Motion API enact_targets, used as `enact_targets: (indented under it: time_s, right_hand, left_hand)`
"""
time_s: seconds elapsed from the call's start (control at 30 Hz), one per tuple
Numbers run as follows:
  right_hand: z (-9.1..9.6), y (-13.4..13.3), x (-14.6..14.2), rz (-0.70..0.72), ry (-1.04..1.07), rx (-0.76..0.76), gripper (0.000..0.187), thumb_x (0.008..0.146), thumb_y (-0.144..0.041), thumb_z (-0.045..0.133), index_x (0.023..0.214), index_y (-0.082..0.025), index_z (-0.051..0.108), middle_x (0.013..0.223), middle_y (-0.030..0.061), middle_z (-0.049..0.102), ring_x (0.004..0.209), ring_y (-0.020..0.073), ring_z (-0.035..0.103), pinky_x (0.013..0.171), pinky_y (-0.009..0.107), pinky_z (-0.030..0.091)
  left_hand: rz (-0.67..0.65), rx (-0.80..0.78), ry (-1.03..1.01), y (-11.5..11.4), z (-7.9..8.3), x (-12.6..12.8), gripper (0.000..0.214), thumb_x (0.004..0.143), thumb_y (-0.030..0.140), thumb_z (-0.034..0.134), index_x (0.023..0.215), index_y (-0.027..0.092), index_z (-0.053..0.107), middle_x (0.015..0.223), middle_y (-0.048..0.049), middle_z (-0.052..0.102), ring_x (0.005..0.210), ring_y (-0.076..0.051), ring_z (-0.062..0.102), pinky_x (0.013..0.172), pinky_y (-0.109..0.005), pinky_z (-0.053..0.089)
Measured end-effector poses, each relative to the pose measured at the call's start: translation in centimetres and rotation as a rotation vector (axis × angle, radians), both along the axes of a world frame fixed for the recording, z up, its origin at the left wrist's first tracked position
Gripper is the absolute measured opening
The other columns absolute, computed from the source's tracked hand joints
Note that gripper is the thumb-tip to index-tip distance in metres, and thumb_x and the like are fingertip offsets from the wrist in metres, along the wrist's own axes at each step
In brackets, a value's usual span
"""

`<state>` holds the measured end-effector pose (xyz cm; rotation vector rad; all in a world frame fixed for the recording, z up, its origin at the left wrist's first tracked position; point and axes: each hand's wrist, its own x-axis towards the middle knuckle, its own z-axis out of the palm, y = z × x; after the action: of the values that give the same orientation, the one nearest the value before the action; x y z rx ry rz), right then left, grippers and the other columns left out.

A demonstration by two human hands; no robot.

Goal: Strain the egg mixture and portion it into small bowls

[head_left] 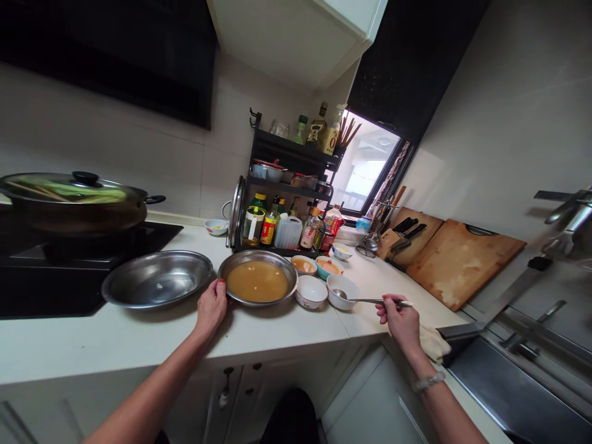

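Note:
My left hand (211, 305) grips the near-left rim of a metal dish (287, 273) filled with brownish-yellow liquid (257, 281) on the white counter. My right hand (400, 316) pinches the handle of a metal spoon (365, 300). The spoon's bowl rests over a small white bowl (343, 291) to the right of the dish. A second small white bowl (311, 291) sits between that bowl and the dish. Behind them stand two small bowls with orange contents, one white (304, 265) and one teal-rimmed (328, 267).
An empty metal dish (157, 279) lies left of the filled one, beside a black cooktop (55, 271) bearing a lidded wok (74, 200). A black rack (287, 185) with bottles stands behind. Cutting boards (462, 259), a knife block (393, 237) and a sink (522, 382) are at right.

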<state>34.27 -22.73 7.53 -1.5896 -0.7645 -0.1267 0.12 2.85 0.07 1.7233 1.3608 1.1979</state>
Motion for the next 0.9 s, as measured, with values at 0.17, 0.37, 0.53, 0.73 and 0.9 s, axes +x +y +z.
enact_targets:
  time_s: [0.17,0.37,0.53,0.73,0.9]
  right_hand:
    - [-1.0,1.7,0.5,-0.056,0.202,0.210,0.033,0.063,-0.042,0.069,0.077,-0.015,0.056,0.051,0.0018,0.064,0.040,0.0139,0.057,0.033,0.021,0.044]
    - [-1.7,1.7,1.0,-0.044,0.269,0.285,0.032,0.061,-0.037,0.072,0.077,-0.015,0.056,0.050,0.0005,0.064,0.039,0.0136,0.058,0.034,0.021,0.045]
    - [-1.8,1.3,0.8,-0.051,0.268,0.301,0.034,0.060,-0.039,0.073,0.076,-0.014,0.056,0.050,0.0005,0.064,0.038,0.0127,0.057,0.033,0.020,0.044]
    - [-1.9,1.1,0.7,-0.054,0.252,0.290,0.035,0.062,-0.041,0.072,0.078,-0.015,0.056,0.051,0.0002,0.064,0.040,0.0134,0.058,0.033,0.021,0.046]
    - [-2.2,1.0,0.9,-0.051,0.207,0.288,0.036,0.065,-0.046,0.070,0.078,-0.016,0.055,0.050,-0.0002,0.063,0.039,0.0140,0.058,0.032,0.021,0.045]
  left_hand:
    - [-0.008,-0.024,-0.025,0.0,-0.1,0.0,0.042,0.088,0.044,0.027,0.079,0.019,0.059,0.056,-0.0034,0.061,0.057,-0.022,0.058,0.057,-0.029,0.038]
    - [0.002,0.005,-0.024,-0.1,0.0,0.0,0.041,0.087,0.044,0.028,0.077,0.019,0.059,0.056,-0.0037,0.061,0.058,-0.021,0.058,0.058,-0.029,0.038]
    - [0.003,0.008,-0.015,-0.2,0.3,0.0,0.040,0.086,0.043,0.027,0.076,0.019,0.058,0.055,-0.0033,0.060,0.057,-0.021,0.058,0.058,-0.028,0.038]
    - [0.015,0.000,0.027,-0.2,0.3,-0.2,0.041,0.087,0.041,0.027,0.082,0.018,0.060,0.057,-0.0039,0.061,0.061,-0.022,0.059,0.061,-0.029,0.041]
    - [0.221,0.043,-0.077,-0.8,0.9,-0.6,0.048,0.088,0.037,0.026,0.115,0.013,0.056,0.062,-0.0036,0.063,0.071,-0.024,0.061,0.072,-0.034,0.045]
